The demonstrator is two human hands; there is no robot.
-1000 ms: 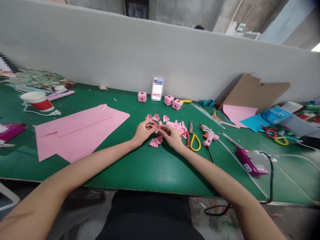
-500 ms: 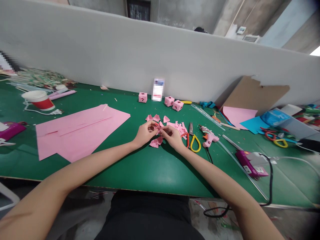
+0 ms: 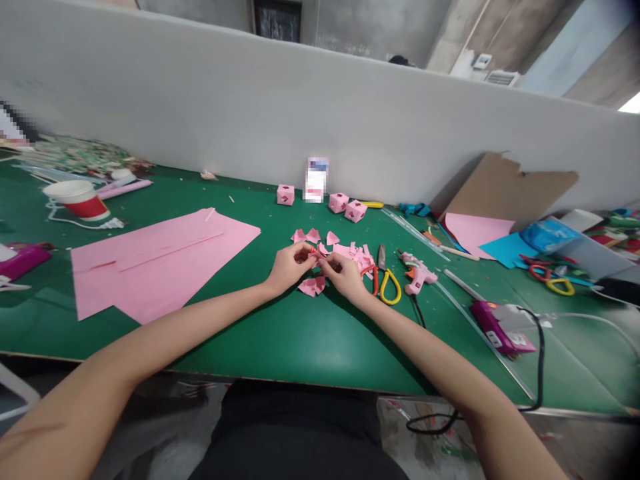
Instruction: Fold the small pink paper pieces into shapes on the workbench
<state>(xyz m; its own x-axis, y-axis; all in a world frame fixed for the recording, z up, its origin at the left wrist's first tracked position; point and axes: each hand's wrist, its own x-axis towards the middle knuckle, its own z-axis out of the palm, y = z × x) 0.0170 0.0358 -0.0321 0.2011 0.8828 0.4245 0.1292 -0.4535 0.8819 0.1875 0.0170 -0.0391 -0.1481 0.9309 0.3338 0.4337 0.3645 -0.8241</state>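
My left hand (image 3: 291,267) and my right hand (image 3: 345,272) meet over the middle of the table, fingertips pinched together on a small piece of pink paper (image 3: 318,256). The fingers cover most of that piece. Folded pink paper pieces (image 3: 313,287) lie just below the hands, and more folded ones (image 3: 306,235) rest just beyond them. Beside my right hand is a heap of cut pink paper strips (image 3: 356,253). Scissors with red and yellow handles (image 3: 389,285) lie right of that hand, blades spread. Three pink paper cubes with dark openings (image 3: 339,203) stand toward the back.
A large pink sheet (image 3: 165,267) covers the left of the green table (image 3: 300,353). A pink glue gun (image 3: 420,275) and a purple power strip (image 3: 493,327) with cables lie right. A paper cup (image 3: 77,200) stands far left, brown cardboard (image 3: 510,190) leans on the partition.
Hardly anything differs. The fingertips have shifted slightly around the small pink piece, and the folded pieces below the hands show a little more fully.
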